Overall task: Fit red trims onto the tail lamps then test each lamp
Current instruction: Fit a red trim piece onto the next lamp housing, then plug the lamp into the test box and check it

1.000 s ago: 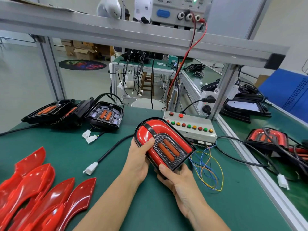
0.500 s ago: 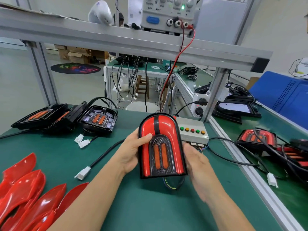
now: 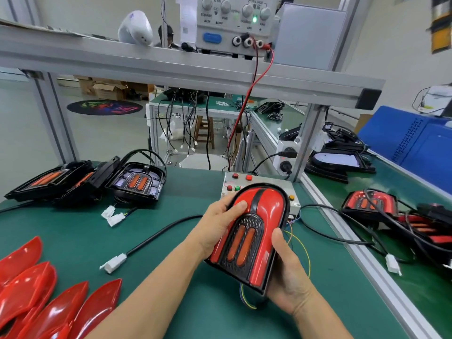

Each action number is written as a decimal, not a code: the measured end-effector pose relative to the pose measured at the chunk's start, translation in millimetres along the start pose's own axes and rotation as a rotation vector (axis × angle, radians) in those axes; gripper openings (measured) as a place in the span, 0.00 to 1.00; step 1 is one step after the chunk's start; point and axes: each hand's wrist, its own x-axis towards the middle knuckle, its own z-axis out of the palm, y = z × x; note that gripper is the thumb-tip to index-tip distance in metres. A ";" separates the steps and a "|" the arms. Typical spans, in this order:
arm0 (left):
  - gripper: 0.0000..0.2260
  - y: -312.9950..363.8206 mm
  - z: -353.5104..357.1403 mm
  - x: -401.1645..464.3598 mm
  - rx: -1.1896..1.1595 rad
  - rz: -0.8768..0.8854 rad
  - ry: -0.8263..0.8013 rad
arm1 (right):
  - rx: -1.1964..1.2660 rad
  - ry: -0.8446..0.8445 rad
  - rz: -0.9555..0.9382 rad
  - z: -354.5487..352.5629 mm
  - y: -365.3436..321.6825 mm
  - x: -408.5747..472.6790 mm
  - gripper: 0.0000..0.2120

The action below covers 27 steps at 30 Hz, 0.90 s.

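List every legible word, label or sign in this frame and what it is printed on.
"COARSE", "FINE", "OUTPUT", "ON", "OFF", "+", "-": power supply front panel, on the shelf.
Chinese characters above its knobs: too blurred to read surely.
Control box, tail lamp, floor mat: no readable text.

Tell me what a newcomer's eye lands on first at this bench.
First, the red-trimmed tail lamp at centre, held over the green bench, the left hand gripping its left edge and the right hand its lower right side. Next, the pile of loose red trims at bottom left. Then the untrimmed black lamps in a row at the far left, and the power supply on the shelf above.
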 end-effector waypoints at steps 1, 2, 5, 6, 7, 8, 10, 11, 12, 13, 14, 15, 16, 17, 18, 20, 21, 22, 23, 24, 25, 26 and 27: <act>0.14 -0.7 0.5 0.0 0.015 0.002 -0.003 | 0.010 -0.002 -0.008 -0.8 -0.2 -0.4 0.50; 0.13 -1.4 0.7 0.2 0.027 0.004 -0.003 | 0.019 -0.008 -0.016 -0.9 -0.6 -0.6 0.50; 0.14 -1.9 -0.4 -0.9 0.056 0.005 -0.014 | 0.040 -0.026 -0.020 0.8 -0.8 -2.3 0.45; 0.14 -2.7 -0.9 -1.3 0.056 0.008 -0.017 | 0.045 -0.029 -0.018 1.5 -0.7 -2.2 0.45; 0.14 -2.9 -1.5 -2.5 0.046 0.011 -0.016 | 0.044 -0.032 -0.017 2.0 -0.9 -2.2 0.46; 0.15 -3.6 -2.3 -3.2 0.030 0.010 -0.013 | 0.041 -0.037 -0.014 2.7 -0.9 -1.9 0.48; 0.15 -6.4 -4.8 -3.2 0.001 -0.001 -0.012 | 0.036 -0.049 -0.002 3.6 -1.2 -1.3 0.49; 0.15 -7.6 -5.9 -3.6 -0.005 -0.007 -0.013 | 0.038 -0.057 0.007 3.5 -1.4 -1.4 0.49; 0.15 -8.4 -7.0 -4.2 -0.002 -0.013 -0.019 | 0.039 -0.065 0.015 2.7 -1.4 -1.3 0.47; 0.15 -8.3 -7.7 -5.6 0.000 -0.021 -0.037 | 0.034 -0.073 0.023 1.8 -1.3 -1.5 0.45; 0.14 -8.3 -8.1 -7.0 0.006 -0.042 -0.049 | 0.021 -0.078 0.029 1.1 -0.9 -1.3 0.43; 0.14 -7.1 -7.7 -9.1 0.014 -0.069 -0.051 | 0.006 -0.078 0.033 1.0 -0.4 -1.5 0.41; 0.17 -6.6 -9.2 -11.0 0.101 -0.084 -0.010 | 0.000 -0.070 0.035 1.1 -0.1 -1.4 0.41; 0.19 -6.3 -13.8 -11.5 0.289 -0.076 0.072 | 0.005 -0.055 0.029 1.0 0.0 -1.4 0.42; 0.19 -8.1 -22.6 -10.1 0.592 -0.052 0.215 | 0.021 -0.038 0.015 0.8 -0.5 -1.1 0.42; 0.19 -12.3 -43.7 -13.2 1.253 -0.102 0.508 | 0.087 0.001 -0.028 0.1 -3.9 -1.1 0.43; 0.20 -16.3 -54.1 -16.2 1.423 -0.190 0.574 | 0.121 0.014 -0.055 -0.1 -6.6 -1.8 0.42; 0.20 -20.8 -61.6 -19.9 1.510 -0.277 0.598 | 0.148 0.020 -0.083 0.0 -9.6 -2.8 0.41; 0.19 -24.3 -66.1 -24.4 1.560 -0.339 0.604 | 0.171 0.023 -0.109 0.4 -12.8 -4.4 0.40; 0.18 -26.9 -68.7 -28.0 1.590 -0.360 0.619 | 0.191 0.027 -0.130 0.9 -15.6 -5.8 0.39; 0.17 -27.4 -70.2 -30.1 1.602 -0.338 0.644 | 0.205 0.033 -0.147 1.5 -17.8 -7.3 0.39; 0.15 -26.6 -72.2 -30.6 1.605 -0.311 0.674 | 0.215 0.042 -0.165 2.2 -19.8 -8.5 0.39; 0.13 -24.0 -73.4 -30.7 1.605 -0.292 0.698 | 0.229 0.059 -0.186 2.6 -21.9 -9.7 0.41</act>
